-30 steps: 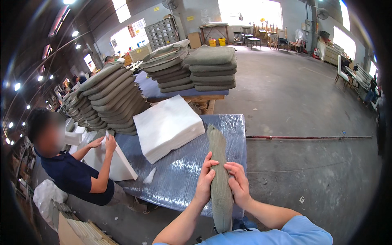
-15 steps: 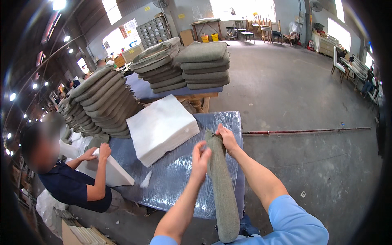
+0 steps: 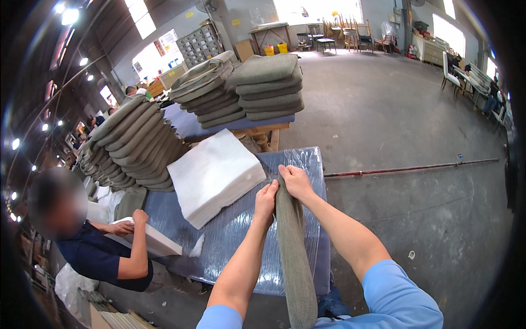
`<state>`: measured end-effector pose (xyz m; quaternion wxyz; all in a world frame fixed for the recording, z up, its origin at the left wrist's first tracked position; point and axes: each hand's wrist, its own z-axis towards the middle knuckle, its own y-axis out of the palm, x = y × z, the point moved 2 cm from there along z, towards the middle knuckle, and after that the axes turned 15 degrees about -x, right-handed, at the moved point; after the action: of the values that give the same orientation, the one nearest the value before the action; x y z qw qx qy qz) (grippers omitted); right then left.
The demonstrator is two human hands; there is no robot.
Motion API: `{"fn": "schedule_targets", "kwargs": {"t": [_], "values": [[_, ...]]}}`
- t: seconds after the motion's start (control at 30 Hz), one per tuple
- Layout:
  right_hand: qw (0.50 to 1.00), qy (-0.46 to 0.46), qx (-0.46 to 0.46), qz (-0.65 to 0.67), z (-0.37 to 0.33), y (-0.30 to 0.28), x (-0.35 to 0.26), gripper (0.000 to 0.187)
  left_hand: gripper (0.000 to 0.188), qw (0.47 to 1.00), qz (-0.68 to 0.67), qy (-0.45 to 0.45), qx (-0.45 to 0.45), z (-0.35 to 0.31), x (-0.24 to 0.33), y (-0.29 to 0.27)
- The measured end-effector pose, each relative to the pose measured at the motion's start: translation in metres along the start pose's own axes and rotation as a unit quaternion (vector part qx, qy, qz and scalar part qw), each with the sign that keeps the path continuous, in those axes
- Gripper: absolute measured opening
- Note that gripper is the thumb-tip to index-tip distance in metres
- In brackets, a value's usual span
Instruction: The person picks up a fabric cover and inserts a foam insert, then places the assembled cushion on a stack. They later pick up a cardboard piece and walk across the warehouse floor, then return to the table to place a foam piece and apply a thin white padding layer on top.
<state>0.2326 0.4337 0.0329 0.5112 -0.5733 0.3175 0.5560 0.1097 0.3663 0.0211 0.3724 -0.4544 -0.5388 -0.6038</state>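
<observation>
A grey-green fabric-covered cushion (image 3: pixel 295 257) stands on its narrow edge, running from my body out over the plastic-wrapped table (image 3: pixel 233 247). At its far end both my hands are closed on the cover's fabric. My left hand (image 3: pixel 266 202) pinches the left side of that end, while my right hand (image 3: pixel 297 183) grips the top right of it, the two almost touching. The fingertips and the edge of fabric between them are partly hidden. Just left of my hands lies a thick stack of white padding sheets (image 3: pixel 216 175).
At the left a co-worker (image 3: pixel 104 252) in a dark shirt holds a white foam slab (image 3: pixel 156 238). Tall stacks of grey-green cushions (image 3: pixel 268 88) stand behind the table. A scrap of white padding (image 3: pixel 197 245) lies on the wrap. A long red pole (image 3: pixel 405 168) crosses the floor.
My left hand, apart from the cushion before, has moved up and closed on its far end. My right hand has shifted slightly left. The co-worker's foam slab has tilted lower.
</observation>
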Motion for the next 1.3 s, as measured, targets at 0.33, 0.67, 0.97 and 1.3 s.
{"fn": "schedule_targets", "kwargs": {"t": [0.33, 0.67, 0.97, 1.3], "values": [[0.982, 0.005, 0.072, -0.174, 0.007, 0.007, -0.007, 0.049, 0.038, 0.998, 0.032, 0.026, 0.042, -0.013, -0.024, 0.010], [0.940, 0.089, -0.097, 0.316, -0.004, 0.000, 0.025, 0.058, 0.026, 0.979, 0.172, 0.101, 0.050, 0.007, -0.011, -0.014], [0.907, 0.113, -0.210, 0.347, -0.042, 0.008, 0.019, 0.053, 0.030, 0.976, 0.143, 0.128, 0.102, 0.038, -0.007, -0.027], [0.904, 0.115, -0.182, 0.370, -0.042, -0.005, 0.016, 0.046, 0.034, 0.952, 0.213, 0.154, 0.160, 0.058, 0.013, -0.028]]}}
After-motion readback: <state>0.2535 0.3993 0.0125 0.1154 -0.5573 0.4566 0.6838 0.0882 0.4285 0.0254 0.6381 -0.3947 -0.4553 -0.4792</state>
